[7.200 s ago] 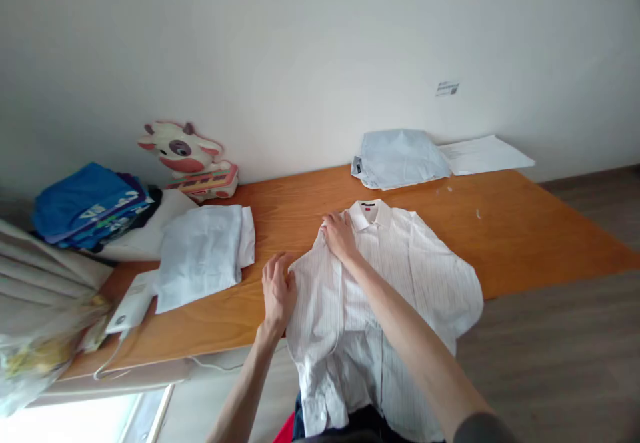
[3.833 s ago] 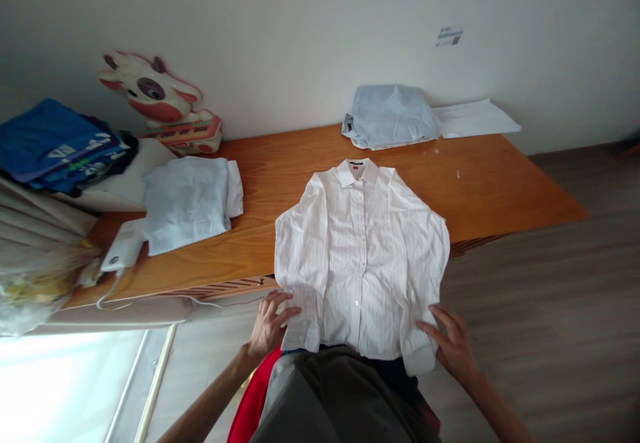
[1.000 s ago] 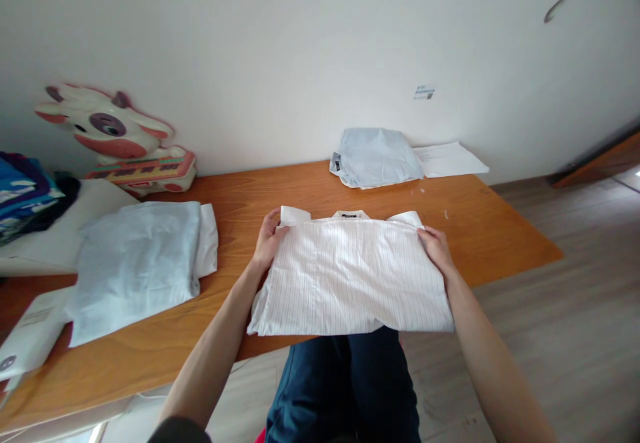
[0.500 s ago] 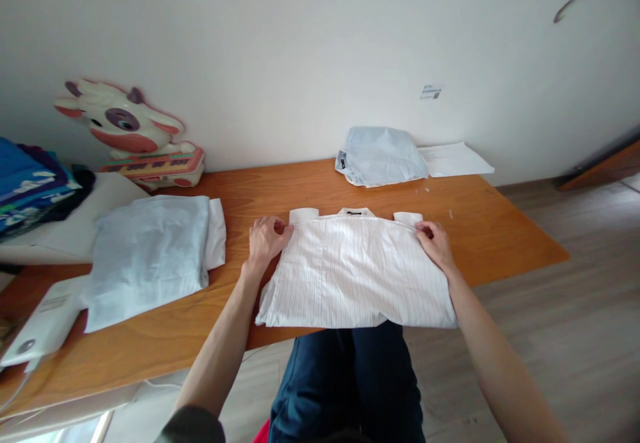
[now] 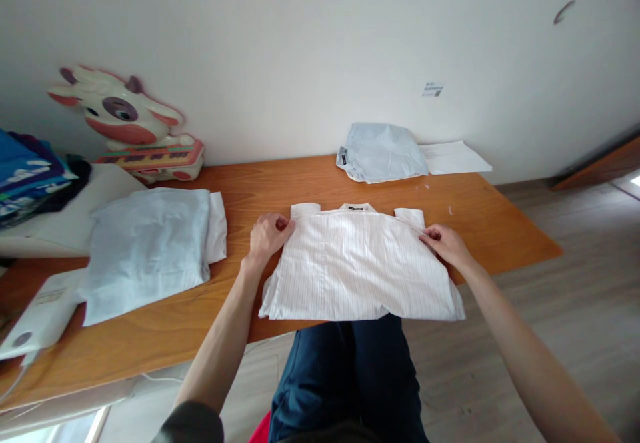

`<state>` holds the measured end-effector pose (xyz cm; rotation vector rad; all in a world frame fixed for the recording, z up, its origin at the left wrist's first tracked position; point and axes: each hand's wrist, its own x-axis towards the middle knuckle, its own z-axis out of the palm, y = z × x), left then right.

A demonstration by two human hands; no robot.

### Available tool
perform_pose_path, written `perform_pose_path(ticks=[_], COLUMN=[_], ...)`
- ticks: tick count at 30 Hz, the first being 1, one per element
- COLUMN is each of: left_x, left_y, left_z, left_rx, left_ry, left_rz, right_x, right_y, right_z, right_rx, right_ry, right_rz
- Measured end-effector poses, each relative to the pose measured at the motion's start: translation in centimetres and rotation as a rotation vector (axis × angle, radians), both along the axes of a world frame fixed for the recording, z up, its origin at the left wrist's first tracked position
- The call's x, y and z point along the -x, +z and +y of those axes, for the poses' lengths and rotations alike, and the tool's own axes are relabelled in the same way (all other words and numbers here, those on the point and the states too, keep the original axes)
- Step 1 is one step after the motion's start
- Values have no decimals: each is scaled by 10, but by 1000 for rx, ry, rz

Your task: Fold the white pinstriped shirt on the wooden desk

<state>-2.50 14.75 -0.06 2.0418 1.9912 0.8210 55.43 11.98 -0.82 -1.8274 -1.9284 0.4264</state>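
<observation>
A white striped shirt [image 5: 357, 266] lies folded in half on the wooden table [image 5: 280, 189], collar and cuffs at its far edge, lower fold hanging over the near edge. My left hand [image 5: 267, 237] pinches the upper left corner of the folded shirt. My right hand [image 5: 447, 244] pinches the upper right corner, just below the right cuff.
A folded pale blue shirt [image 5: 150, 246] lies to the left, another folded pale blue garment [image 5: 383, 153] at the back with white paper [image 5: 453, 158] beside it. A cow-shaped toy keyboard [image 5: 135, 129] stands against the wall. Coloured clothes [image 5: 25, 179] are stacked far left. A white device [image 5: 35, 313] sits near the left edge.
The shirt lay flat and open, then its lower half was folded up to the collar. In the last second both hands set the folded edge down on the table and stayed on its corners.
</observation>
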Motion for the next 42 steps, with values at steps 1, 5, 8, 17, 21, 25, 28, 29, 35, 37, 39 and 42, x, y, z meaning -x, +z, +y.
perform_pose_path(ticks=[1, 5, 8, 17, 21, 25, 28, 29, 35, 37, 39, 42], left_x=[1, 1, -3, -5, -4, -7, -10, -11, -17, -18, -16, -14], left_y=[0, -1, 0, -1, -8, -17, -19, -19, -13, -12, -10, -6], left_z=[0, 1, 2, -4, 0, 5, 6, 6, 3, 2, 1, 0], left_rx=[8, 44, 11, 45, -70, -109, -106, -106, -235, -238, -173, -64], left_ry=[-24, -82, -66, -124, -119, -76, -60, -72, -142, -134, -130, -103], left_rz=[3, -92, -261, -109, -345, -518, -477, -471, -500, -449, -371, -295], right_x=[1, 1, -1, 9, 14, 14, 13, 13, 22, 29, 36, 51], right_y=[3, 12, 12, 16, 7, -10, -10, -7, 21, 23, 23, 26], right_z=[1, 7, 14, 29, 27, 32, 37, 40, 48, 48, 46, 37], right_rx=[29, -11, -120, -265, -221, -205, -155, -126, -185, -204, -163, -156], right_ry=[24, 39, -54, -97, 58, 40, -2, -16, -65, -60, -50, -48], right_rz=[-11, -29, 62, 29, -121, -111, -139, -158, -233, -241, -250, -294])
